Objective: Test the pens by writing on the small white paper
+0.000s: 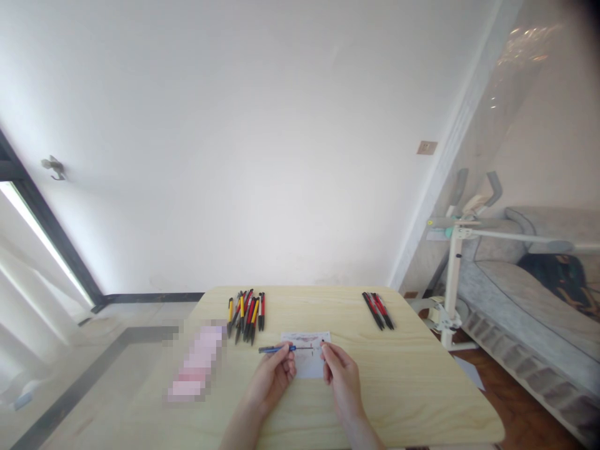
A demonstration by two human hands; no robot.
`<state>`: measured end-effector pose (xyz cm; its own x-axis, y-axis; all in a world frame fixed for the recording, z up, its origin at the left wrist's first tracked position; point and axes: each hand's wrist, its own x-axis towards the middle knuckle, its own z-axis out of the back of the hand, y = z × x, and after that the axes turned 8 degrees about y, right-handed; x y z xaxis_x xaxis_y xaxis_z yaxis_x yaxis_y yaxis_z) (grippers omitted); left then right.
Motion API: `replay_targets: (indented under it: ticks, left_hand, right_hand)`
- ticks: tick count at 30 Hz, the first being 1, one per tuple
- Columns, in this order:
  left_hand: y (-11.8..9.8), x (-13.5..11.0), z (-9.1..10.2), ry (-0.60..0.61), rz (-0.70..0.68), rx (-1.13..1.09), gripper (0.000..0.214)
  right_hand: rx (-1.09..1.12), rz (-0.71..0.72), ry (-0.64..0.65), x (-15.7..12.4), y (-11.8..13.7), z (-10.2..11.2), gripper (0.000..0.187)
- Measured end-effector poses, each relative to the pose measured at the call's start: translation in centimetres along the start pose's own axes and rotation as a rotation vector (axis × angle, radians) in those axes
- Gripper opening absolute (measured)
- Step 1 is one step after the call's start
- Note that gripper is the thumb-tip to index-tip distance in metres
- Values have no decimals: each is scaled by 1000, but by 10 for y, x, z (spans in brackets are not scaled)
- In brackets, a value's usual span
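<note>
My left hand (275,370) is closed around a blue pen (269,349), which lies nearly level with its dark end toward the left. A thin rod (304,348), like a refill, sticks out of the pen's right end toward my other hand. Fingers pinched, my right hand (343,374) faces it a short way off; a small dark bit shows at the fingertips, too small to name. Beneath both hands a white sheet of paper (309,370) with printed marks lies on the table, partly hidden by them.
Several yellow, red and black pens (246,315) lie bunched at the table's back left. More red and black pens (377,311) lie at the back right. A blurred pink item (197,362) is at the left edge of the wooden table (412,387). White exercise equipment (452,281) stands right.
</note>
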<state>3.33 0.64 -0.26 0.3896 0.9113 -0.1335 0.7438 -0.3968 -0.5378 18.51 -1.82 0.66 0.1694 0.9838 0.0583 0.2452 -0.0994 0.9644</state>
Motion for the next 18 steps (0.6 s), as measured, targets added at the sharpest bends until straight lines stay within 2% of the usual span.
replay_targets:
  ticks: [18]
  left_hand:
    - [0, 1, 2, 5, 2, -5, 8]
  right_hand:
    - [0, -41, 5, 1, -4, -1, 35]
